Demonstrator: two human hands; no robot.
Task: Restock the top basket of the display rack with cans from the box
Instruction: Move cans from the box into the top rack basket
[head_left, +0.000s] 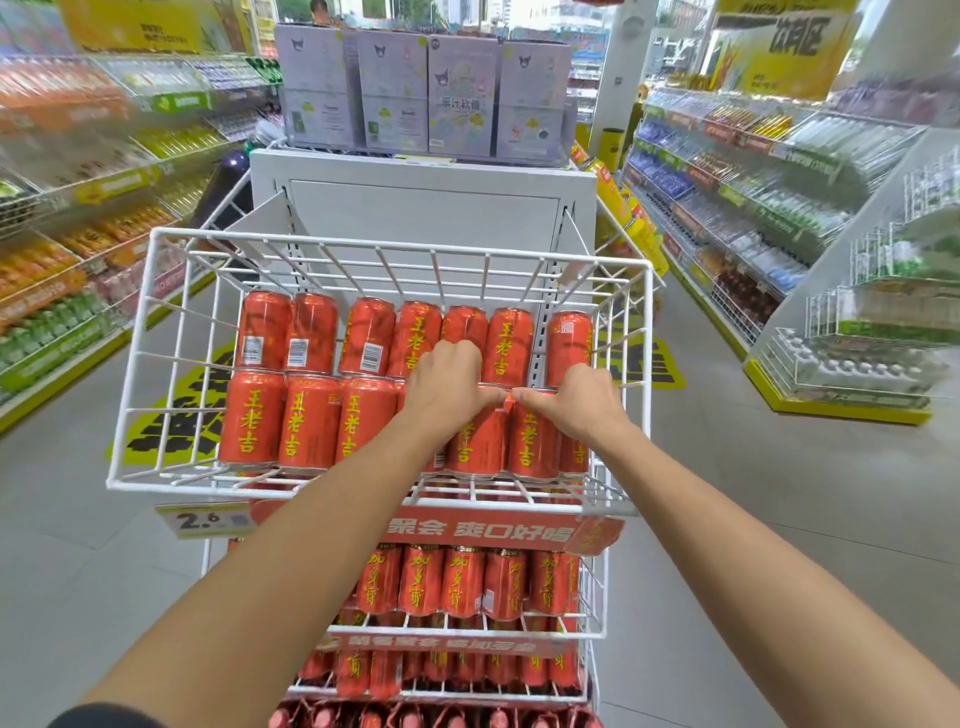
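Observation:
The white wire top basket (136, 364) of the display rack holds two rows of red cans (311, 421) with yellow characters, standing upright. My left hand (449, 387) is curled over the top of a front-row can (475, 441) right of centre. My right hand (576, 400) grips the top of the neighbouring can (532, 441). The thumbs of both hands meet between these two cans. The box is not in view.
Lower baskets (467, 629) of the same rack hold more red cans. Behind the rack stands a white panel (426, 208) topped with purple cartons (462, 93). Stocked shelves line the aisles left (78, 218) and right (753, 182). Grey floor lies on both sides.

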